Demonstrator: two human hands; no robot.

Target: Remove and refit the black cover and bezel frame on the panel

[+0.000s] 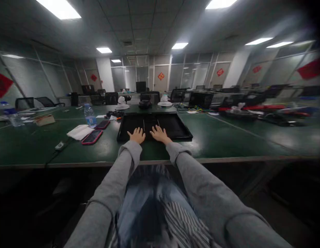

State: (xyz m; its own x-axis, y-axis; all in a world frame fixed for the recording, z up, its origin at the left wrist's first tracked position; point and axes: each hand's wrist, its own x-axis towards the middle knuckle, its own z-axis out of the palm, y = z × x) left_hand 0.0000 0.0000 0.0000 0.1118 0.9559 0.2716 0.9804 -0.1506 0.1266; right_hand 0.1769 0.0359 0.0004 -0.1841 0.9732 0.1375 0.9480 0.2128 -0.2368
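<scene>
Across the frame's middle, a green tabletop (227, 139) is seen, with a black tray (175, 126) placed at centre. At the tray's near side, the left hand (137, 135) and right hand (160, 134) are held with fingers spread wide; whether it is touched cannot be told. Left of centre, a pink-edged phone (92, 137) is seen.

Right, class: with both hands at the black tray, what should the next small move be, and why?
Perhaps the right hand should close gently on the thin pale stick ahead of it in the black tray: the near end lies by the spread fingers, and the hand appears to hold nothing.
</scene>
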